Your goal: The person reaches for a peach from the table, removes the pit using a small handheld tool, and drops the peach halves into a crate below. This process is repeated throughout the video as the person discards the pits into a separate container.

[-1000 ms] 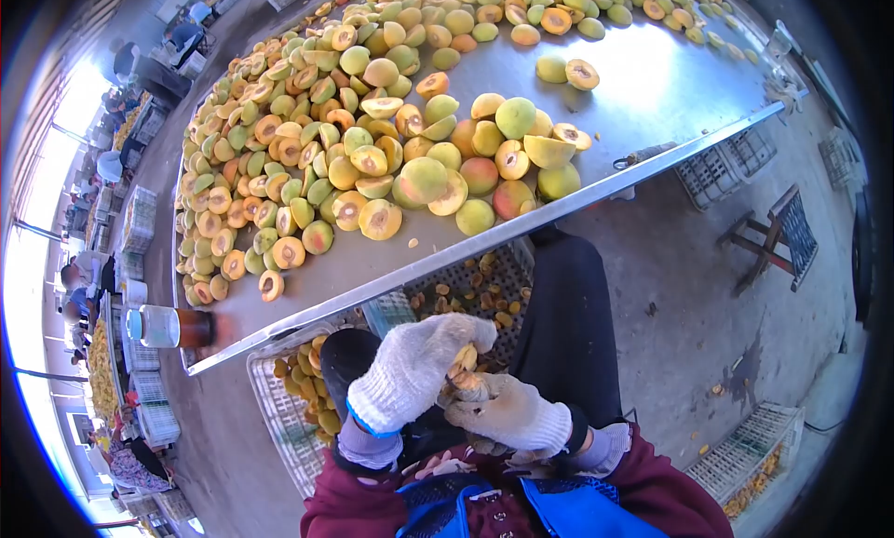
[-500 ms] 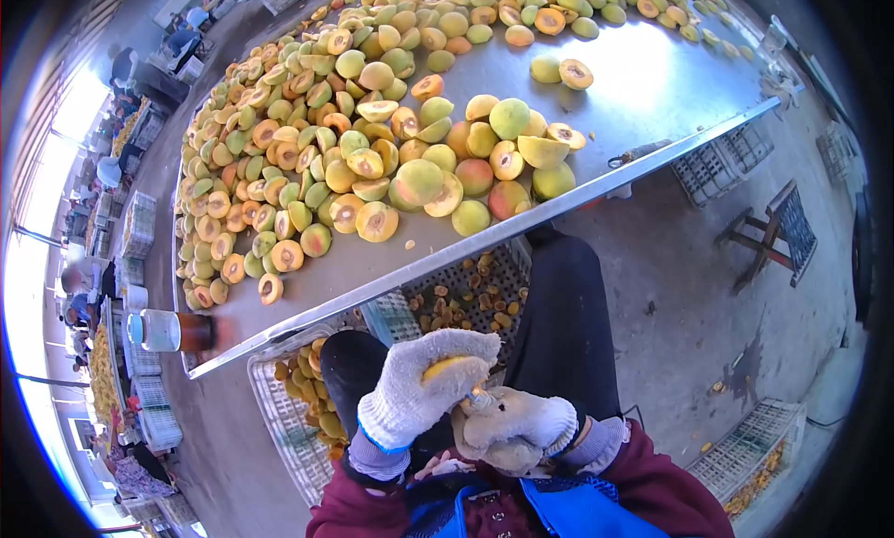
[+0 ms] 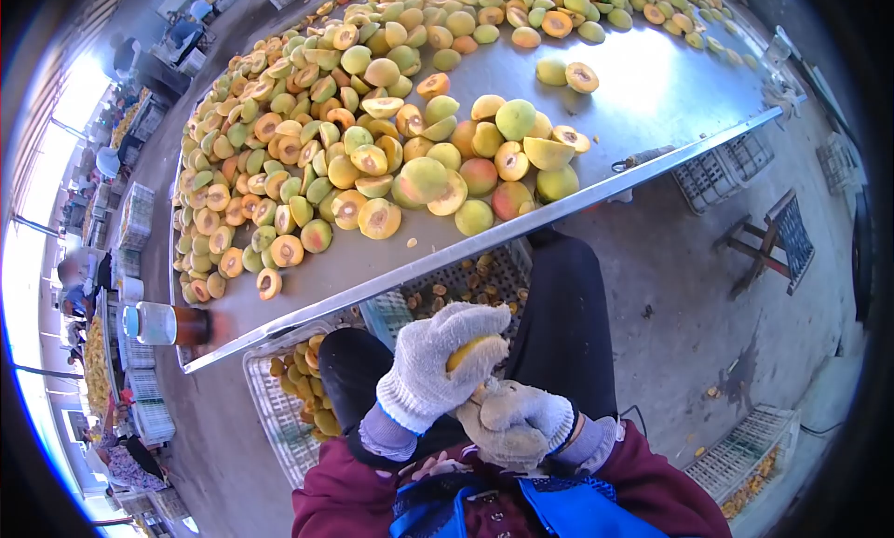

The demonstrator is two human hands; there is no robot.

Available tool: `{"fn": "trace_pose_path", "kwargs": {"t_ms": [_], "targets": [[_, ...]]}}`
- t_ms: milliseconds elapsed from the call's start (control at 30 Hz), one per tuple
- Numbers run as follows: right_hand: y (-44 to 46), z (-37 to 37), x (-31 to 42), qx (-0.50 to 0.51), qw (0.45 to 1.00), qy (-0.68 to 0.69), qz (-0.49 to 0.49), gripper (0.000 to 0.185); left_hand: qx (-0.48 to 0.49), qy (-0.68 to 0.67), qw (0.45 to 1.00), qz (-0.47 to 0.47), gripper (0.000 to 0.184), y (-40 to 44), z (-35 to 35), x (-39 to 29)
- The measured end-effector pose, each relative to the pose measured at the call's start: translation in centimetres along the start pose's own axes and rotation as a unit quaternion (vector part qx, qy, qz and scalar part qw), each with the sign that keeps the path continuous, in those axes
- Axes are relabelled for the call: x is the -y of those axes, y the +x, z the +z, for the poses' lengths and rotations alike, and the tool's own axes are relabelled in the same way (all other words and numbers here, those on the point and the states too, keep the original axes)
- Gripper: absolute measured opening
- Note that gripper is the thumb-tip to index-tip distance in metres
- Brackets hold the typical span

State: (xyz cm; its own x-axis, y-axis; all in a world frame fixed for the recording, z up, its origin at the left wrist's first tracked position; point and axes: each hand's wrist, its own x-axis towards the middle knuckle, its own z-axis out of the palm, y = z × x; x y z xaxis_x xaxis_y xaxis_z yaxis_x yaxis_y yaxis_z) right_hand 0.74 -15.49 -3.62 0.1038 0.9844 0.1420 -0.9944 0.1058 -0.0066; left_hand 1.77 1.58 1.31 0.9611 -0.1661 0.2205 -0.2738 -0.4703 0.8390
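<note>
My left hand, in a pale knitted glove, is closed around a yellow fruit piece above my lap. Against it, lower and to the right, my right hand is gloved too, with its fingers curled; what it grips is hidden. Halved green and orange fruits lie heaped on the metal table beyond my hands. Below, a dark crate between my knees contains small brown and orange pieces. Another crate to the left holds yellow-orange fruit halves.
A jar with dark liquid stands at the table's left corner. A small tool lies by the front edge. At right are a folding stool and a crate. People sit by other tables far left.
Both hands have shifted slightly, and the left is now higher than a second ago. The fruit piece, earlier between both hands, now sits within my left hand's fingers.
</note>
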Motion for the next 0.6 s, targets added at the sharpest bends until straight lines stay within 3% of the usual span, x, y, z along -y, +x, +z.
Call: {"fn": "trace_pose_path", "kwargs": {"t_ms": [33, 67, 100, 167, 233, 267, 300, 367, 433, 500, 533, 567, 600], "targets": [[0.4, 0.5, -0.1, 0.003, 1.0, -0.003, 0.002, 0.025, -0.002, 0.004, 1.0, 0.002, 0.042, -0.4, 0.1, 0.1], [0.6, 1.5, -0.4, -0.026, 0.999, -0.022, -0.009, 0.025, -0.009, -0.204, 0.977, -0.065, 0.044, -1.3, 0.7, 0.0], [0.6, 2.0, -0.6, -0.057, 0.997, -0.04, -0.022, 0.026, -0.013, -0.404, 0.905, -0.131, 0.046, -1.9, 1.4, -0.4], [0.5, 1.3, -0.7, -0.048, 0.998, -0.038, 0.0, 0.026, -0.069, -0.407, 0.894, -0.174, 0.05, -2.2, 2.3, -1.2], [0.3, 1.6, -0.8, -0.094, 0.983, -0.155, -0.024, 0.027, -0.124, -0.667, 0.671, -0.299, 0.053, -1.3, 2.6, -0.7], [-0.1, 2.2, 0.7, -0.02, 0.992, -0.12, 0.025, 0.027, -0.19, -0.708, 0.595, -0.33, 0.051, -0.9, 2.4, -1.1], [0.0, 2.1, 0.7, -0.015, 0.992, -0.123, 0.03, 0.027, -0.242, -0.579, 0.696, -0.349, 0.052, -1.3, 1.8, -0.8], [0.2, 1.3, 0.6, -0.172, 0.966, -0.166, -0.099, 0.027, -0.282, -0.447, 0.788, -0.315, 0.053, -3.4, -0.9, 0.5], [0.4, 1.1, 1.4, -0.162, 0.976, -0.126, -0.066, 0.026, -0.433, -0.299, 0.811, -0.257, 0.048, -6.4, -3.9, 2.3], [1.0, 1.2, 1.6, -0.294, 0.938, -0.183, -0.019, 0.028, -0.441, -0.122, 0.823, -0.337, 0.034, -9.0, -8.4, 2.6], [1.2, 1.5, 1.5, -0.286, 0.943, -0.166, -0.025, 0.027, -0.442, -0.119, 0.824, -0.334, 0.034, -10.1, -10.3, 3.9], [1.6, 1.8, 1.6, -0.282, 0.944, -0.167, -0.024, 0.027, -0.332, 0.264, 0.871, -0.249, 0.031, -11.2, -11.8, 5.9], [2.1, 2.2, 1.8, -0.311, 0.928, -0.205, -0.005, 0.027, -0.167, 0.602, 0.771, -0.123, 0.029, -11.6, -12.6, 7.2]]}}
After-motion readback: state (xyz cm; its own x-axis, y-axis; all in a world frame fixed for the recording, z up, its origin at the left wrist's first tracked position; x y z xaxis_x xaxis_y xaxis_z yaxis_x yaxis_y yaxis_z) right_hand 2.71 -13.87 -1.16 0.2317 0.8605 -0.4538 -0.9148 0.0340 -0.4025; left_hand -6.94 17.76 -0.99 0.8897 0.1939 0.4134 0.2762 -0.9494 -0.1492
